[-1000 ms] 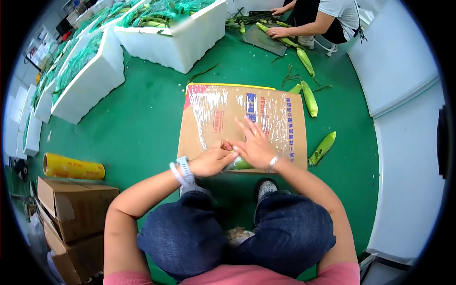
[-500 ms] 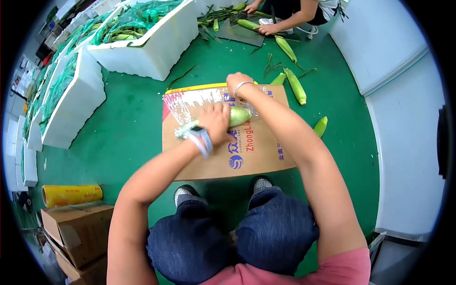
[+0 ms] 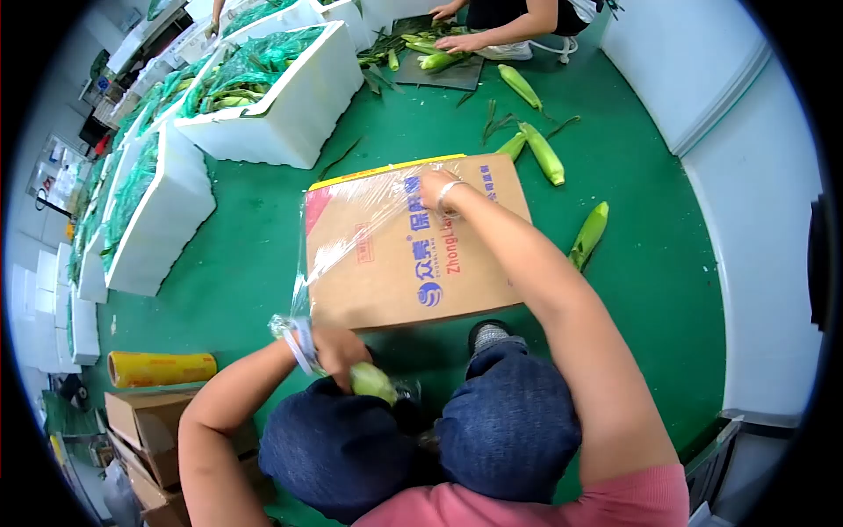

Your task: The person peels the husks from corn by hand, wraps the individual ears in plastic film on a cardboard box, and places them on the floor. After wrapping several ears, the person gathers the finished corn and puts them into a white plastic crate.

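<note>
My left hand (image 3: 338, 350) is low, by my left knee, closed around a pale green ear of corn (image 3: 374, 383). The hand is slightly blurred and covers part of the ear. Clear cling film (image 3: 329, 224) stretches from the cardboard box (image 3: 369, 285) down toward my left wrist. My right hand (image 3: 430, 188) rests over the far part of the box top, fingers curled in on the film; their tips are hidden. A yellow strip (image 3: 378, 170) runs along the box's far edge.
White foam boxes (image 3: 299, 123) of corn and green plastic stand at left. Loose corn ears (image 3: 543, 154) lie on the green floor at right. A yellow film roll (image 3: 162, 369) lies near cartons (image 3: 145, 430). Ahead, another person's hands (image 3: 461, 42) handle corn over a dark board (image 3: 439, 77).
My left hand has carried the corn from the box top down beside my left knee, with film stretching behind. My right hand has come slightly nearer. The other person's hand has shifted over the corn.
</note>
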`<state>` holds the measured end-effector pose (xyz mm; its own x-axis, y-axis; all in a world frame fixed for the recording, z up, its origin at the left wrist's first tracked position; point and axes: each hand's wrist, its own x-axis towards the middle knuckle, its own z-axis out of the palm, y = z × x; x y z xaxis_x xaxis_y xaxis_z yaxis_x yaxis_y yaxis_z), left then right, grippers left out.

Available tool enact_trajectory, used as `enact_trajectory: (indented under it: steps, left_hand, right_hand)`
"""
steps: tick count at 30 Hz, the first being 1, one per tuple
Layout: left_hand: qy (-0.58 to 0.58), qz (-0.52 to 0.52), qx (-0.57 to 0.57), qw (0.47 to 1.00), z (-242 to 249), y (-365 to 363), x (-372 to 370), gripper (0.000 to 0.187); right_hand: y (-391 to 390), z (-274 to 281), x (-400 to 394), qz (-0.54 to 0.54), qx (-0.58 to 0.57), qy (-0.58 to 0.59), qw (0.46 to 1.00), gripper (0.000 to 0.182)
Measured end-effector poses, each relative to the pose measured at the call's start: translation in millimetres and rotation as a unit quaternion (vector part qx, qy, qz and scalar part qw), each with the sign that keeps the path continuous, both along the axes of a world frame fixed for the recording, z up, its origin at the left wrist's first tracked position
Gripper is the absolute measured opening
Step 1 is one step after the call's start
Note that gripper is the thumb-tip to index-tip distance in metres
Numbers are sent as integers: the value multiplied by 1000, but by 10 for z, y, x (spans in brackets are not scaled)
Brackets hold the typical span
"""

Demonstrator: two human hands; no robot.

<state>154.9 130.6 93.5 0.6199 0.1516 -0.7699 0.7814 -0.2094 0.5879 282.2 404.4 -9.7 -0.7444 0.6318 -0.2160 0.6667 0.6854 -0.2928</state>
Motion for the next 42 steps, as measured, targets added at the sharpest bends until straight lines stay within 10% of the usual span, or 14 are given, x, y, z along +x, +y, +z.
enact_trajectory:
  steps: [3,5,8,11,14,17,19,23,25,27,29,33,35,42]
  left_hand:
    - [-125,145,-116,975,-50,-84,-528,72]
    - [-263,475,-353,763,-136,-427,-727,70]
    - [-395,722,-221,523,149,-510,-493,70]
    - [-455,713,13,533,233,-135,-328,60]
    - [-537,697,90,467,344,267,75,62]
    - [-588,630,98,498,435,495,334,66]
    - [-533,638,258,492,549,524,391,44]
    - [-389,668,385,504,765,491,501,28]
    - [-281,688,403,534,789,500,477,17]
    - [-219,615,468,596,656,518,467,23]
    - [-34,436,523,732,700,515,573,26]
    - [-232,314,124,912,385,566,838,50]
    - [-226,393,-342,823,245,582,908,73]
    - [-353,569,-224,708,250,406,782,68]
  right_hand:
    - [-368,141,375,-1,-12,149,989,35]
    - [-550,57,625,44,18,213,976,39]
    - [-1044,106,812,96,94,243,961,42]
    - [-1606,445,636,118,-225,347,903,60]
    - [-1941,812,421,141,-556,451,684,69]
    - [-2021,876,594,52,-782,383,489,52]
    - [-1970,701,719,50,-775,375,506,43]
    - [-1757,873,1101,-1,-542,349,764,33]
    - [-1718,763,1268,-29,-434,402,806,33]
    - [-1670,886,1452,20,82,362,928,29]
    - [-1704,1109,1554,0,190,341,921,30]
    - [-1644,1193,1823,43,388,337,857,24]
    - [-1628,848,2093,-28,348,381,856,22]
    - [-1780,-444,3768,-639,88,186,741,48]
